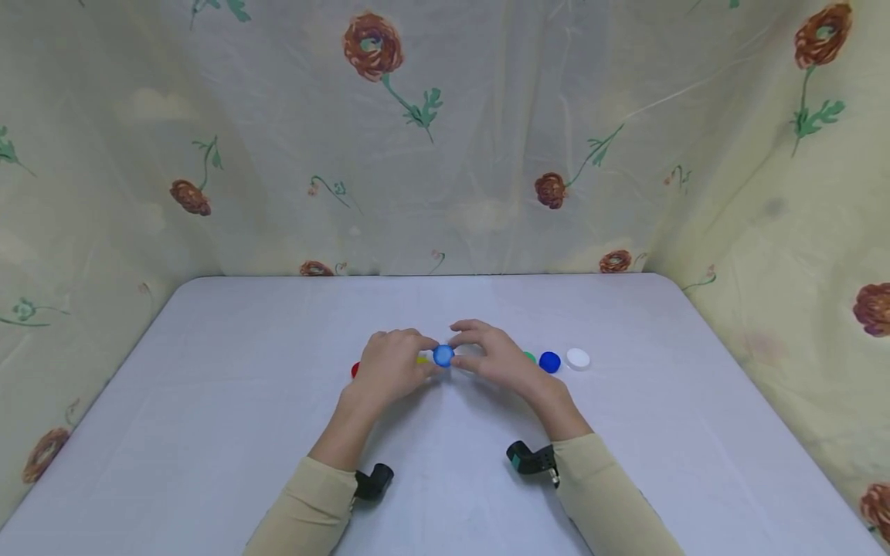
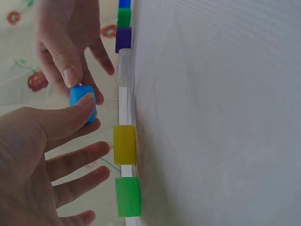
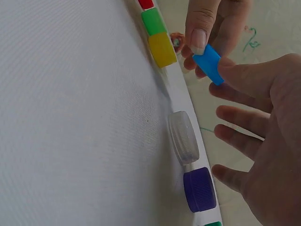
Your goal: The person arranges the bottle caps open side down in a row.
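Observation:
A light-blue bottle cap point(image 1: 443, 355) is held above the table between my two hands. My left hand point(image 1: 392, 363) pinches one side of it with thumb and forefinger. On the opposite side, the thumb and forefinger of my right hand point(image 1: 495, 357) pinch it too. The left wrist view shows both thumbs on the blue cap point(image 2: 82, 96), with the left hand's other fingers spread. Near the left fingers stand a yellow cap point(image 2: 124, 144) and a green cap point(image 2: 128, 197). A clear cap point(image 3: 183, 137) and a purple cap point(image 3: 200, 189) lie nearest the right fingers.
Caps form a row across the white table point(image 1: 445, 301). A red cap point(image 1: 355, 370) shows at the left end, partly hidden by the left hand. To the right are a green cap point(image 1: 530, 357), a dark-blue cap point(image 1: 550, 362) and a white cap point(image 1: 578, 358). Flowered cloth hangs behind.

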Available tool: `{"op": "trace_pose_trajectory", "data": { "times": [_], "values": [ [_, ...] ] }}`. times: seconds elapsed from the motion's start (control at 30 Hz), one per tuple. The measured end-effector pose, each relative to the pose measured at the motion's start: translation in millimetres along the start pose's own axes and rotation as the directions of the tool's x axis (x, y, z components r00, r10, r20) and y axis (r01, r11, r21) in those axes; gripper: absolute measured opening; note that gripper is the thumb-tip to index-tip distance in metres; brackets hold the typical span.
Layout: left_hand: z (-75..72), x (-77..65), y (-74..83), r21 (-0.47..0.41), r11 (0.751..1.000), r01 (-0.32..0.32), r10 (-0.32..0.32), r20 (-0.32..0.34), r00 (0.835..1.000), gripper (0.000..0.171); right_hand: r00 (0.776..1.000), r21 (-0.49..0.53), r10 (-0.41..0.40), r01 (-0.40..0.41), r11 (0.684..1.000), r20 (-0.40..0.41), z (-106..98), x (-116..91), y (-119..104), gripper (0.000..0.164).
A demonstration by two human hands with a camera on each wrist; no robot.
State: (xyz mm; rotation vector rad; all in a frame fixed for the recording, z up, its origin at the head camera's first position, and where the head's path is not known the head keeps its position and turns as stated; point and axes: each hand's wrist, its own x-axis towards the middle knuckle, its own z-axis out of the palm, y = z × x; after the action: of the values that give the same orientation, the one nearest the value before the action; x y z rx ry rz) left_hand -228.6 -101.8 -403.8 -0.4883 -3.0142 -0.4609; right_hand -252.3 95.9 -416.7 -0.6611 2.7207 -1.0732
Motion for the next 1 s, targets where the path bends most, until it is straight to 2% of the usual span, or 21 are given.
{"op": "trace_pose_trajectory", "data": {
  "times": [0.4,1.0],
  "values": [
    [0.7,1.3,-1.2,-0.033,0.999,0.012,-0.012,0.025,1.0,0.039,1.0,-0.045,-0.021,0.02,0.999,-0.004,0.4,-0.3,-1.1,0.026],
    [0.8,1.3,0.8,-0.031,0.999,0.035,-0.035,-0.027,0.999,0.038,0.999,-0.074,-0.031,0.029,0.997,-0.017,2.5,0.9,-0.4,0.028]
  ]
}}
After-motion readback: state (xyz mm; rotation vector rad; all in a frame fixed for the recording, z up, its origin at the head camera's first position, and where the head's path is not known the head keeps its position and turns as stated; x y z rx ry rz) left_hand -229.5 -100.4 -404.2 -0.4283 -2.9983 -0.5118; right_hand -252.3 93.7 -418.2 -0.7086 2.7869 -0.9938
